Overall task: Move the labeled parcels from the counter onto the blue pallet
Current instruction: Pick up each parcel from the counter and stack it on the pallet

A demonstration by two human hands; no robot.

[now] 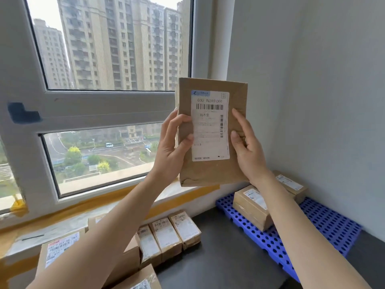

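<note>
- Item in hand: a flat brown paper-wrapped parcel with a white barcode label (212, 130), held upright at head height in front of the white-framed window (100, 101), label facing the camera. It is well clear of both counter and pallet.
- Left hand (174, 142): thumb curled across the parcel's front left edge, fingers behind; a firm side grip.
- Right hand (246, 147): thumb and forefinger lie on the front right edge, remaining fingers behind; it likewise holds the parcel.
- Destination: the blue perforated plastic pallet (325, 226) lies low at right against the grey wall (312, 90). It already carries two brown labelled boxes (252, 207) at its far end.
- Source: a row of small brown labelled cartons (166, 236) and larger ones remain on the dark counter (218, 257) at lower left.
- Risk, in my judgement: the parcel is pinched by its edges only; the smooth wrapping could slip during the descent.
- Risk: the wall closely flanks the pallet, so a wide swing right could strike it or nudge the stacked boxes.
- Open room: the pallet's near half is bare, and the counter strip between cartons and pallet offers an unobstructed lowering path.
</note>
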